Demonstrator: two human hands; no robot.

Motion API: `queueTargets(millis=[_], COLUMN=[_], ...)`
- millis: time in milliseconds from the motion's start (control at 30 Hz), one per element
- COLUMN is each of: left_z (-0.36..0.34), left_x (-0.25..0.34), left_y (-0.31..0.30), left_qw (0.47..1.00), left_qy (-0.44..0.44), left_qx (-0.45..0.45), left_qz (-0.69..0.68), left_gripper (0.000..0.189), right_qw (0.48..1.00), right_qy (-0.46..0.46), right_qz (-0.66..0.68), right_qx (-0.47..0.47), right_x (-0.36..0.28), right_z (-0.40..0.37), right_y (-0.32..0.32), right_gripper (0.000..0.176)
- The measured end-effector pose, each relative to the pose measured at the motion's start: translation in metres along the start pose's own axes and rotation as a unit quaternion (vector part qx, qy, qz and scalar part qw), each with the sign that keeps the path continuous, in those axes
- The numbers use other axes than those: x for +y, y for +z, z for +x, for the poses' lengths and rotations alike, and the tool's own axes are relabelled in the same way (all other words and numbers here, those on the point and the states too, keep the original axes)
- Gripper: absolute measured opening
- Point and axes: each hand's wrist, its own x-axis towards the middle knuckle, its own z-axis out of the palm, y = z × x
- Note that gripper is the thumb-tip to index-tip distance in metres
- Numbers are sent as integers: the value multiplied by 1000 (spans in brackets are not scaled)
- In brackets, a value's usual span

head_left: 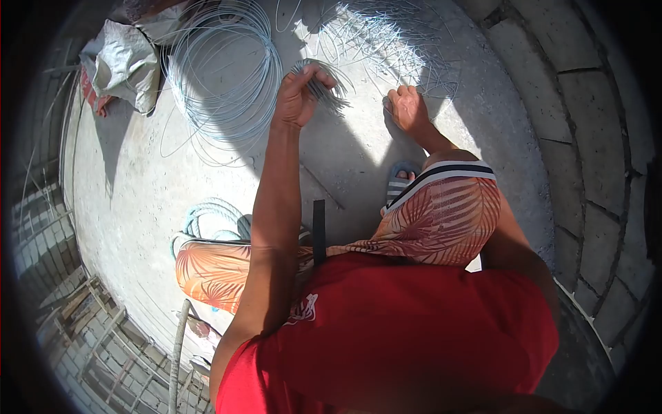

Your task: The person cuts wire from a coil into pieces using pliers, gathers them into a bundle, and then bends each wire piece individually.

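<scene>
My left hand [299, 95] is closed around a bundle of short cut wires [329, 95], whose loose ends fan out to the right of the fist. My right hand [409, 110] is held low over the floor, its fingers curled in. Whatever lies between those fingers, if anything, is too small or hidden to make out. Just beyond the right hand spreads a tangled heap of cut wire pieces [386, 45], partly in bright sunlight. To the left of my left hand lies a large coil of wire [265, 76] on the concrete floor.
White sacks [124, 65] stand at the far left. A pale blue rope [214, 209] lies beside my left knee, and a thin rod [323, 185] rests on the floor between my feet. A block wall [586, 117] curves along the right; a pole [179, 345] rises lower left.
</scene>
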Motion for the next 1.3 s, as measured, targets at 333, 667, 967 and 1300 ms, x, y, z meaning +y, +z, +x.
queueTargets(millis=[333, 667, 967, 1300], left_z=[-1, 14, 4, 15], left_x=[-19, -42, 17, 2], left_y=[-19, 17, 65, 58], left_qw=[972, 965, 938, 992], left_qy=[-18, 70, -21, 7], left_qx=[188, 57, 29, 40], left_qz=[138, 248, 345, 118], left_gripper=[18, 24, 23, 37], right_qw=[956, 903, 722, 719], right_qy=[85, -1, 88, 141], right_qz=[277, 409, 686, 680], right_qx=[-48, -130, -33, 43], right_x=[-5, 55, 27, 14], right_z=[-23, -33, -7, -5], right_y=[-57, -68, -54, -40], right_gripper=[20, 26, 25, 16])
